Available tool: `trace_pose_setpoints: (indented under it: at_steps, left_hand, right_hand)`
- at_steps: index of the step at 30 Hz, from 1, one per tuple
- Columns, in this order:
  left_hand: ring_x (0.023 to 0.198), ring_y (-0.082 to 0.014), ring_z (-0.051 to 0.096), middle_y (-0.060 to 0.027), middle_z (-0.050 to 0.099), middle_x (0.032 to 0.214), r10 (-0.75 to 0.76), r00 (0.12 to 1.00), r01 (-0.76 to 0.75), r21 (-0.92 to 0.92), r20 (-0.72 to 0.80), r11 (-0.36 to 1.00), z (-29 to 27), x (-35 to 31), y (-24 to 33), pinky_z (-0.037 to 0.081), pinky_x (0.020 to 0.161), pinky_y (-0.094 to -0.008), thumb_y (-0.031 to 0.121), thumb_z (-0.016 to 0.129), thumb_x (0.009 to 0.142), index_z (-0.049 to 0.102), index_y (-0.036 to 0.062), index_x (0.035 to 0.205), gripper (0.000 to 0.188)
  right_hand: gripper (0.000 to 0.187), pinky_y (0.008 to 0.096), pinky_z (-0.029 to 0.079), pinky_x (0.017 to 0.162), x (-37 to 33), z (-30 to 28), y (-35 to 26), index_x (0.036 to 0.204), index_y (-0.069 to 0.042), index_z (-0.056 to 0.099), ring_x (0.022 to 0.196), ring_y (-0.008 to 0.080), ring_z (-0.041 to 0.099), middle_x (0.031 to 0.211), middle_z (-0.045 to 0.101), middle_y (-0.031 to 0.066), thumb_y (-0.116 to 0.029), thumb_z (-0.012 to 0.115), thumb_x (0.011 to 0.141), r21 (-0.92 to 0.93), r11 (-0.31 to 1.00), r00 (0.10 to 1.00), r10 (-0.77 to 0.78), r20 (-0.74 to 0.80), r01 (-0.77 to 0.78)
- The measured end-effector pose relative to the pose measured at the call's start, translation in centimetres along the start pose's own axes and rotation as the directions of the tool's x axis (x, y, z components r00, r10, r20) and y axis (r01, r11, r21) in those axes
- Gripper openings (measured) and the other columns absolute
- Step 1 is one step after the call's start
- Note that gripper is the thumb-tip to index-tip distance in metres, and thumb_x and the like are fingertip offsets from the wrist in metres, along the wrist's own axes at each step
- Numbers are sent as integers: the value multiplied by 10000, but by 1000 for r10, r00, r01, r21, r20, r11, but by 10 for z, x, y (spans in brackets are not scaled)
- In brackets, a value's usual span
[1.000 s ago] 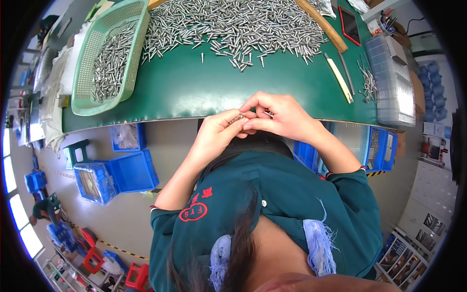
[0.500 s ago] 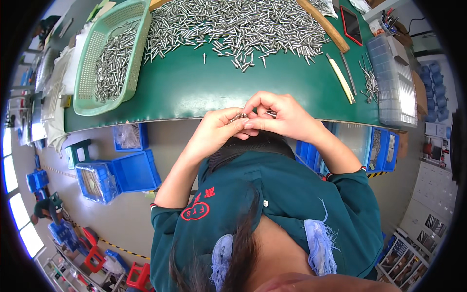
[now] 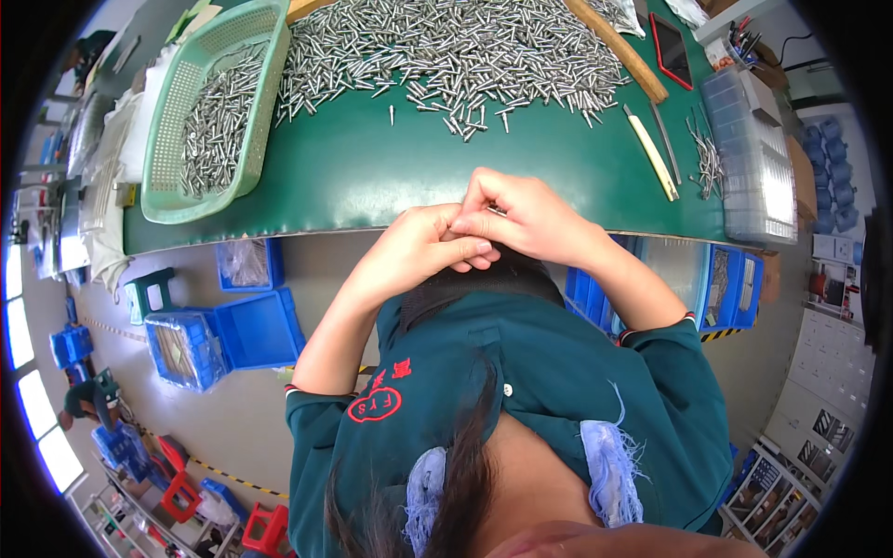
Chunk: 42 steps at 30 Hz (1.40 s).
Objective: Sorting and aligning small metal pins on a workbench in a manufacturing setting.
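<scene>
My left hand [image 3: 416,244] and my right hand [image 3: 530,219] meet just at the table's near edge, in front of my body. Both are closed, with fingertips and thumbs pressed together. Small metal pins showed between the fingers of each hand a moment earlier; now the fingers cover them almost wholly, with only a glint inside my right hand. Beyond the hands, a large heap of silvery metal pins [image 3: 456,56] is spread on the green table [image 3: 372,177]. More pins fill part of a pale green plastic basket [image 3: 153,177] at the left.
Wooden strips [image 3: 619,46] border the heap. To the right lie a cream-handled tool [image 3: 653,158], a thin metal rod [image 3: 666,139], loose thin metal pieces [image 3: 707,163], a red-edged phone [image 3: 672,51] and clear plastic boxes [image 3: 744,149]. Blue crates [image 3: 256,325] stand below the table.
My right hand has moved slightly left and closed further over my left fingertips. The pins that showed between the fingers are now mostly covered.
</scene>
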State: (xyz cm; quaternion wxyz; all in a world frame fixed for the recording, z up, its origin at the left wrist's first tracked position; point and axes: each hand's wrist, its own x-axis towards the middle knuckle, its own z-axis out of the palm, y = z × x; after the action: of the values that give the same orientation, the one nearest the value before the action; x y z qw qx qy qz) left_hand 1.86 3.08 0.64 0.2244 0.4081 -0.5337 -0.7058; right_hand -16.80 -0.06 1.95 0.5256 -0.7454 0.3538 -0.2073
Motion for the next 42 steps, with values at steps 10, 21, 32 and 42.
trace_pose_setpoints:
  at_steps: [10, 21, 32, 42]
  left_hand:
    - [816, -173, 657, -163, 663, 920, 21, 998, -5, -242, 63, 970, 1, 0, 23, 519, 709, -255, 91, 511, 914, 557, -48, 1034, 189]
    - [785, -126, 640, -110, 666, 836, 146, 988, -144, -24, 55, 989, 13, 2, 29, 512, 714, -248, 71, 531, 904, 583, -17, 961, 117]
    - [785, -229, 595, -73, 587, 954, 642, 695, -49, 870, -323, 491, -21, 53, 10, 481, 704, -323, 93, 624, 805, 616, 81, 978, 174]
    - [890, -245, 554, -48, 597, 987, 741, 657, -110, 955, -139, 276, -16, 55, -1, 456, 784, -351, 87, 638, 768, 626, 75, 973, 206]
  right_hand:
    - [318, 138, 216, 361, 5, 4, 21, 778, -60, 473, 453, 7, 319, 624, 433, -28, -331, 503, 944, 893, 232, 917, 200, 344, -385]
    - [296, 137, 188, 304, 2, 3, 23, 755, -87, 455, 397, 16, 324, 579, 441, -1, -315, 438, 942, 910, 160, 916, 200, 348, -381]
    - [396, 145, 251, 370, 17, -42, 12, 695, -103, 477, 534, 44, 352, 735, 454, 2, -389, 423, 964, 920, 357, 888, 460, -19, -165]
    - [148, 390, 494, 617, 23, -27, 34, 937, -103, 588, 739, 272, 634, 802, 652, 81, -226, 582, 854, -620, 779, 921, -168, -352, -95]
